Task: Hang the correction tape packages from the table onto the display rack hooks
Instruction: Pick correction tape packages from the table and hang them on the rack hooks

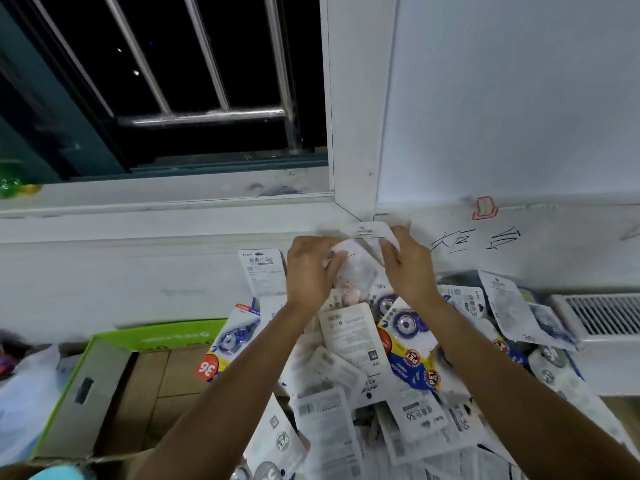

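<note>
A heap of correction tape packages (360, 344) covers the table below my arms, some face up in blue and yellow, many face down and white. My left hand (310, 271) and my right hand (408, 268) are raised over the heap near the wall. Together they hold one correction tape package (363, 258) between them, its white card top pointing up and its clear blister toward me. My left fingers pinch its left side and my right fingers grip its upper right edge. No display rack hooks show in this view.
An open green cardboard box (104, 362) stands at the left. A white windowsill (166, 202) and barred dark window lie beyond. The white wall (519, 116) has handwriting and a small red-edged hook sticker (485, 207). A vent grille (602, 315) sits at the right.
</note>
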